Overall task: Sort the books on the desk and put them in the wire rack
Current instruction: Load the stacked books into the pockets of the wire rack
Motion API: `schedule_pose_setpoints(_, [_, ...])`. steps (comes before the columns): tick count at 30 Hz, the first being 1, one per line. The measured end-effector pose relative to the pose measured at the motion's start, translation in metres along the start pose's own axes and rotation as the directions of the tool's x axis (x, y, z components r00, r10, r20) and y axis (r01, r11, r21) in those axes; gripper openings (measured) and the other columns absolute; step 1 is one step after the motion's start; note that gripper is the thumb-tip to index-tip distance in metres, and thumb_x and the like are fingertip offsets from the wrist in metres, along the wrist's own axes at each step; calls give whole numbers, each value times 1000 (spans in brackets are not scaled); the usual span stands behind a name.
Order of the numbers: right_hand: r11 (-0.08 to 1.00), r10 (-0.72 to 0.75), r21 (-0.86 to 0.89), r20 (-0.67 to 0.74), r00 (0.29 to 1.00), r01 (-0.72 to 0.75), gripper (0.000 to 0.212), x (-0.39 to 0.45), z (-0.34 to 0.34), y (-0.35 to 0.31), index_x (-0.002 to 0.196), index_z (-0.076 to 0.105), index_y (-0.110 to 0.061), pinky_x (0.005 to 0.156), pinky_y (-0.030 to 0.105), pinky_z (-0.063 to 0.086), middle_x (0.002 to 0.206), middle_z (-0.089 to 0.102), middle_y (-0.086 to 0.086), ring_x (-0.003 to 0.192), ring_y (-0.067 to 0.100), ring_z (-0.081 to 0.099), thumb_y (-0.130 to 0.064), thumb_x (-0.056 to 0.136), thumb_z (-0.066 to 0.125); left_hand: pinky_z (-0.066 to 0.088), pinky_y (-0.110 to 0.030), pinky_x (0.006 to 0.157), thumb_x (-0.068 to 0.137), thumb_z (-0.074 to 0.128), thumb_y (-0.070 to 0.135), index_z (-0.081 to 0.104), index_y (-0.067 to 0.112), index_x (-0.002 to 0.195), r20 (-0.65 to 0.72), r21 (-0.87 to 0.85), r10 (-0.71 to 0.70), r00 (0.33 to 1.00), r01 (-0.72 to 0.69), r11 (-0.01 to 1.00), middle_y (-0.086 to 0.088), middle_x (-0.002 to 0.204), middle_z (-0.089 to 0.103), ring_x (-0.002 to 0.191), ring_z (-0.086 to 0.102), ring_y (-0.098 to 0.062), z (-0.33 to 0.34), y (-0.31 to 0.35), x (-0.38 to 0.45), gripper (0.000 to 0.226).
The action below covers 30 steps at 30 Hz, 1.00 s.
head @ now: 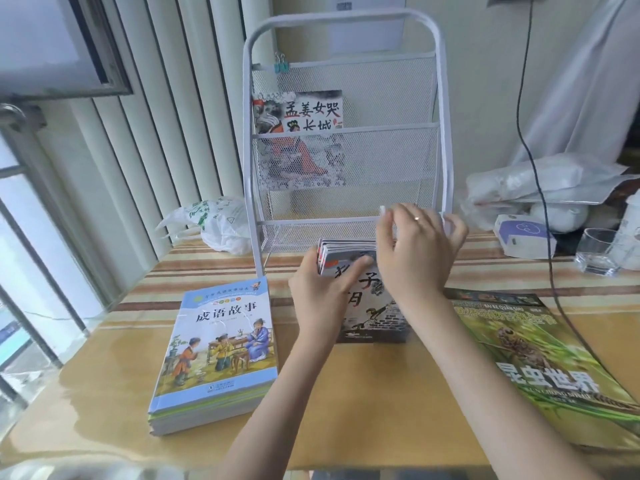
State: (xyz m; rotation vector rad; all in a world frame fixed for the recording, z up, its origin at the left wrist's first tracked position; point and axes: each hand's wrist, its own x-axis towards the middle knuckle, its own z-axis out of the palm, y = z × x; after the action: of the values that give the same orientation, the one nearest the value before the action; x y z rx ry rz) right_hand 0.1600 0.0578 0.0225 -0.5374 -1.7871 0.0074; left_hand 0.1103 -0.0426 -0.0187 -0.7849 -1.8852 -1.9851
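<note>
A white wire rack (346, 223) stands at the back of the desk, with one picture book (299, 136) upright in its middle tier. In front of it lies a stack of thin dark picture books (370, 317). My left hand (322, 292) grips the stack's far left corner, thumb on the top cover. My right hand (415, 247) hovers over the stack's far edge with fingers spread and curled, tips near the rack's lowest bar. A blue-covered stack of story books (218, 351) lies at the left, and green insect magazines (540, 362) at the right.
A plastic bag (214, 223) sits left of the rack. At the right back are wrapped packages (533, 185), a small white and purple box (523, 235), a glass (599, 251) and a black cable (540, 188). A window and radiator fill the left.
</note>
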Motion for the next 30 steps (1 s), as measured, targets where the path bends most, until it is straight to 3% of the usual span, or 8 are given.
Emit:
schedule_pose_setpoints(3, [953, -278, 137, 56, 959, 269, 58, 39, 3, -26, 54, 49, -21, 69, 33, 36, 49, 51, -5, 52, 22, 51, -44, 99, 19, 40, -13, 60, 74, 79, 21, 52, 28, 68, -53, 11, 22, 998, -21, 1000, 23, 60, 60, 57, 52, 6, 4, 20, 28, 29])
schedule_pose_setpoints(5, [929, -331, 201, 77, 940, 311, 61, 70, 8, -35, 46, 25, -24, 52, 24, 26, 38, 24, -11, 37, 16, 32, -51, 96, 5, 51, -25, 71, 75, 78, 29, 62, 28, 79, -114, -53, 56, 992, -63, 997, 18, 72, 67, 69, 60, 3, 3, 35, 54, 16])
schedule_pose_setpoints(7, [923, -330, 222, 37, 943, 315, 60, 102, 12, -40, 44, 17, -25, 47, 21, 15, 38, 14, -13, 33, 8, 21, -53, 95, 1, 54, -36, 78, 75, 76, 39, 67, 21, 89, -149, -61, 128, 980, -139, 988, 9, 83, 71, 78, 66, -7, 4, 53, 83, 24])
schedule_pose_setpoints(15, [931, -280, 220, -89, 956, 293, 57, 247, 31, -59, 41, 22, -20, 43, 24, 15, 38, 20, -7, 36, 7, 23, -48, 88, 6, 54, -33, 76, 74, 74, 49, 70, 16, 87, -214, -87, 303, 929, -327, 941, 8, 80, 70, 76, 66, -8, 41, 124, 211, 36])
schedule_pose_setpoints(19, [950, -238, 174, -131, 962, 258, 60, 304, 66, -45, 43, 25, -17, 45, 24, 15, 40, 24, -4, 39, 8, 25, -40, 97, 12, 55, -33, 71, 69, 66, 64, 70, 18, 88, -180, -34, 361, 915, -372, 927, 7, 78, 71, 75, 66, -9, 72, 132, 274, 50])
schedule_pose_setpoints(23, [950, -277, 109, -125, 953, 291, 59, 329, 98, -20, 43, 27, -18, 48, 30, 16, 41, 28, -5, 42, 15, 30, -37, 97, 16, 54, -30, 68, 72, 71, 57, 68, 15, 87, -161, -29, 330, 930, -338, 941, 5, 77, 69, 72, 65, -13, 106, 118, 305, 45])
schedule_pose_setpoints(28, [938, -346, -1, -58, 936, 347, 61, 326, 121, 18, 43, 29, -18, 46, 22, 12, 40, 26, -4, 38, 9, 28, -39, 97, 11, 45, -30, 60, 76, 73, 50, 64, -1, 81, -87, -134, 188, 978, -198, 971, -10, 76, 67, 64, 54, -17, 142, 91, 305, 52])
schedule_pose_setpoints(30, [921, -388, -35, -38, 921, 387, 61, 322, 122, 27, 43, 30, -18, 46, 22, 13, 40, 25, -5, 38, 11, 28, -41, 95, 7, 47, -28, 60, 78, 72, 48, 65, 2, 82, -25, -154, 164, 986, -165, 974, -9, 76, 67, 65, 56, -14, 148, 84, 303, 48])
